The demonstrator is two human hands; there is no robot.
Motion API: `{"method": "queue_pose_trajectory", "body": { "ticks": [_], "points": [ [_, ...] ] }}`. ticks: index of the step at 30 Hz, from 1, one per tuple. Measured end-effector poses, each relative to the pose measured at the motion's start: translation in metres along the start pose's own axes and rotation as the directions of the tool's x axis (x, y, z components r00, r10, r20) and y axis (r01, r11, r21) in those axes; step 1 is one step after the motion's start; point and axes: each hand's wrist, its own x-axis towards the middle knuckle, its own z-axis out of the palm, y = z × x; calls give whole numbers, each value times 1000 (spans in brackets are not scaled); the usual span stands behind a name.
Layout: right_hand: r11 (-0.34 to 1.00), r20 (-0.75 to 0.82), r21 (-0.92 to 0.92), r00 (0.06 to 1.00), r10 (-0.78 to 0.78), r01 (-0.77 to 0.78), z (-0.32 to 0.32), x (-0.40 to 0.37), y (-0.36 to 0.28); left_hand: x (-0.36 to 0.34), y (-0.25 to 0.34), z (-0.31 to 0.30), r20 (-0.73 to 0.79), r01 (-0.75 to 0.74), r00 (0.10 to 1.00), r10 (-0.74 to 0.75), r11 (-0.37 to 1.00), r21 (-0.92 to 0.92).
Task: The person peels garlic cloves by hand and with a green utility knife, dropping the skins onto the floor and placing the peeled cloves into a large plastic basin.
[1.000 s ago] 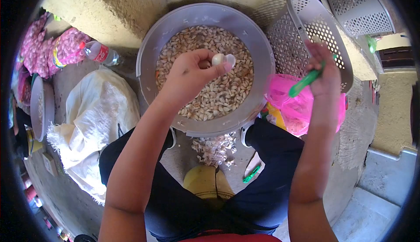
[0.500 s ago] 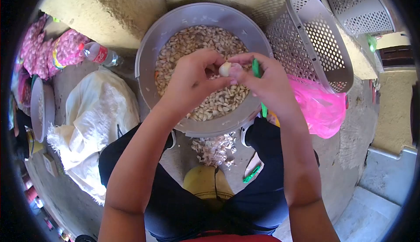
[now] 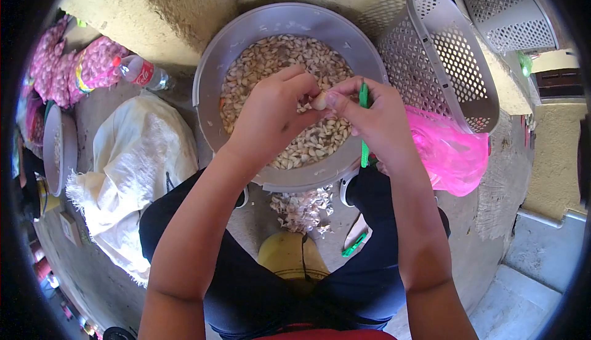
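A pale garlic clove point(image 3: 319, 101) is pinched between my two hands above a large grey basin point(image 3: 212, 63). My left hand point(image 3: 277, 115) has its thumb and fingers closed on the clove's left side. From the other side, the thumb and forefinger of my right hand point(image 3: 375, 112) press on it. A slim green tool point(image 3: 364, 131), apparently a cutter knife, is tucked in my right hand and points downward; its blade cannot be made out. Many garlic cloves point(image 3: 308, 149) lie in the basin below, seemingly in water.
Papery garlic peels point(image 3: 301, 209) lie on the floor before a yellow container point(image 3: 292, 254). Another green cutter point(image 3: 355, 244) is near my right leg. A white sack point(image 3: 138, 155) and a bottle point(image 3: 144, 73) stand left; a perforated grey basket point(image 3: 431, 57) and pink plastic bag point(image 3: 446, 155) are right.
The clove has turned and is now more covered by my fingertips. My hands have drawn slightly closer together around it, and the green tool stays in my right hand.
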Motion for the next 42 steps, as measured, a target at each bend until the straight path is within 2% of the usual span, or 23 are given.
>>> {"method": "queue_pose_trajectory", "body": {
  "ticks": [8,12,13,14,15,17,18,21,24,27,30,33,36,39,42],
  "points": [
    [997,-22,-23,997,69,-70,-3,2,9,-1,-2,2,2,-79,997,79,993,83],
    [981,-131,-183,988,-83,58,4,1,12,-1,-2,3,12,-64,998,63,998,29],
    [975,-151,-190,978,-144,114,6,3,17,-1,-2,3,52,66,997,-61,992,-107],
    [966,-170,-197,964,-204,170,7,4,20,0,-2,5,108,198,978,-177,951,-235],
    [984,-173,-141,975,-137,113,6,4,18,0,-3,6,177,327,943,-281,878,-351],
    [1000,-166,-28,986,-1,-3,4,4,13,2,-7,6,255,423,906,-338,760,-493],
    [1000,-155,-19,988,7,-10,3,4,12,3,-9,6,295,466,885,-361,690,-554],
    [999,-129,13,991,37,-36,2,4,12,2,-15,6,260,444,894,-364,656,-610],
    [997,-112,64,992,58,-51,3,3,10,3,-14,0,359,523,851,-385,551,-650],
    [996,-113,82,992,56,-47,4,2,8,2,-16,1,476,585,800,-365,305,-751],
    [999,-137,45,990,27,-21,4,4,12,2,-11,2,462,574,803,-377,277,-771],
    [1000,-147,16,989,2,1,4,5,14,2,-15,0,505,578,800,-325,194,-792],
    [999,-161,-31,987,-20,15,6,4,15,1,-15,3,490,579,795,-357,209,-788],
    [996,-168,-81,985,-35,22,8,4,16,3,-6,1,449,610,789,-419,447,-655],
    [994,-170,-110,985,-42,24,8,5,19,3,-9,2,439,601,798,-413,504,-620]
  ]
}}
